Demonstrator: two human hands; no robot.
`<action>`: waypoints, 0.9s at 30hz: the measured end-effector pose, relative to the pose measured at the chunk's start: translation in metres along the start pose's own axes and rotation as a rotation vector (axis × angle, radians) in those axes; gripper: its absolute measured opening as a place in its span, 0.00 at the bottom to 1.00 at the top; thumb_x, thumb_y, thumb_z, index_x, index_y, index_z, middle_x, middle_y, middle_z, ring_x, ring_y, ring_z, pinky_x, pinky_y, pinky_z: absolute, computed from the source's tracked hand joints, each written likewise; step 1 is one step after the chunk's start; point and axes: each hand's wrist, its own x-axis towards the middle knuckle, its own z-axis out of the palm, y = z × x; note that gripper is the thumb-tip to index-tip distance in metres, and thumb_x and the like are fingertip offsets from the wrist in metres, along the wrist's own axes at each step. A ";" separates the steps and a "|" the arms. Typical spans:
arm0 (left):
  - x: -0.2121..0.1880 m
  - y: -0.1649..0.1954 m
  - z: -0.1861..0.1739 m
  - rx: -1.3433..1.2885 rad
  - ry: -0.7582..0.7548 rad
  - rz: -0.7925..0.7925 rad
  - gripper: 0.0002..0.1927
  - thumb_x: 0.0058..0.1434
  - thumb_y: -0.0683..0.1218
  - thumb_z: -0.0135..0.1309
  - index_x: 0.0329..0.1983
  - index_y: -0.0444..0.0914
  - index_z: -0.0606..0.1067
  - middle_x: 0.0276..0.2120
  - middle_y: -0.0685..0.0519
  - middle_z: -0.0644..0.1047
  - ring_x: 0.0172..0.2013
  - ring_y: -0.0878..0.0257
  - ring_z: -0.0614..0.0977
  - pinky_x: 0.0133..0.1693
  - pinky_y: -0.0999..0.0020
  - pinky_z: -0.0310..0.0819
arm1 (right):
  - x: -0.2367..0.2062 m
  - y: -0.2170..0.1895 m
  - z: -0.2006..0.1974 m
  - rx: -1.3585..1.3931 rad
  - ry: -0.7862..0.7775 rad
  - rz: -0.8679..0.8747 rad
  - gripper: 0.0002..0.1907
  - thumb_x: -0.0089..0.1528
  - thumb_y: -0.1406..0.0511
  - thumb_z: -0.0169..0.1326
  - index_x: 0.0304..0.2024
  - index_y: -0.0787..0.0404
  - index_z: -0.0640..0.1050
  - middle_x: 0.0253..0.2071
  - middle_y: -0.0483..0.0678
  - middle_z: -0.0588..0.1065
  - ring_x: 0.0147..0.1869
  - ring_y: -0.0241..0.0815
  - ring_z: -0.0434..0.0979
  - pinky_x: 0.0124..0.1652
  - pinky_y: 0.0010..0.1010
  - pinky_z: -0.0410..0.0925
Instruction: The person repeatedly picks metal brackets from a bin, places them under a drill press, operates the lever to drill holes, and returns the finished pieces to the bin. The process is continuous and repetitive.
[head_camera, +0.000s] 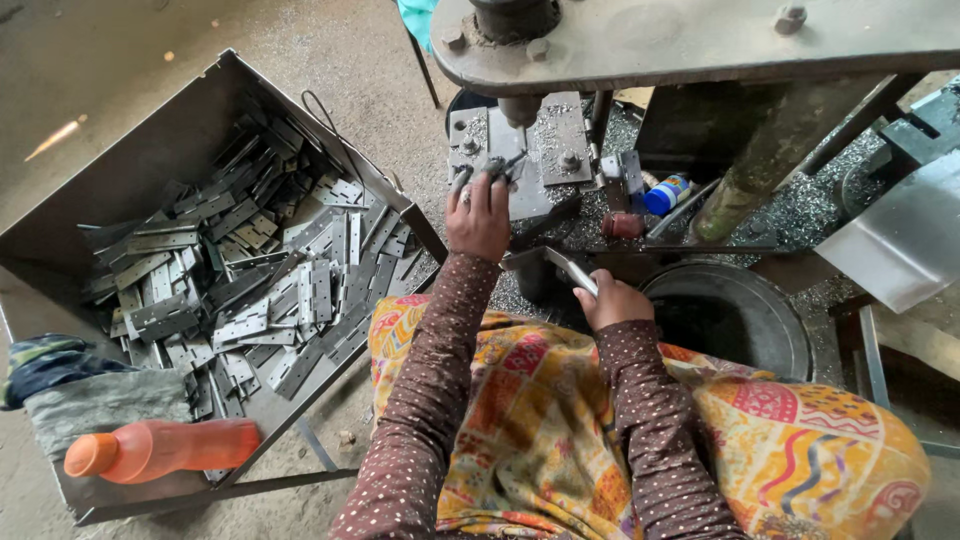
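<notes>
Left hand (478, 215) reaches forward onto the press bed (540, 150); fingers (497, 172) pinch a grey metal hinge plate (503, 165) lying under the ram. Right hand (612, 300) grips a second hinge plate (570, 268), held near a dark round bin (770, 310). Metal tray (150, 140) at left holds a loose pile of hinge plates. Orange bottle (160, 448) lies on the tray's near corner. Metal swarf around the bed.

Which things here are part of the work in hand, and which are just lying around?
In hand:
left hand on a metal piece at the press bed
right hand holding a metal strip
bin of hinge plates
round tub

Lying about:
orange bottle
folded cloth
blue-capped container
</notes>
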 end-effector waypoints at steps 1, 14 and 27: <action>0.003 0.000 0.004 0.106 -0.045 0.033 0.07 0.73 0.44 0.51 0.51 0.40 0.73 0.55 0.50 0.75 0.42 0.58 0.82 0.60 0.48 0.73 | 0.001 0.000 0.000 -0.002 -0.001 0.004 0.22 0.60 0.48 0.57 0.49 0.52 0.77 0.33 0.51 0.80 0.37 0.56 0.81 0.36 0.48 0.73; -0.011 0.000 -0.028 0.205 -0.489 -0.199 0.40 0.70 0.69 0.38 0.62 0.29 0.70 0.67 0.37 0.63 0.65 0.43 0.65 0.66 0.44 0.48 | 0.002 0.008 0.013 -0.002 0.073 -0.042 0.20 0.60 0.49 0.59 0.46 0.52 0.77 0.31 0.51 0.80 0.37 0.55 0.81 0.36 0.47 0.73; 0.011 0.029 0.008 0.106 -0.592 -0.184 0.28 0.64 0.60 0.43 0.55 0.35 0.75 0.63 0.45 0.68 0.66 0.48 0.64 0.64 0.41 0.51 | -0.005 -0.005 -0.011 -0.249 -0.260 0.070 0.26 0.62 0.47 0.58 0.54 0.53 0.72 0.46 0.53 0.79 0.48 0.55 0.82 0.46 0.49 0.74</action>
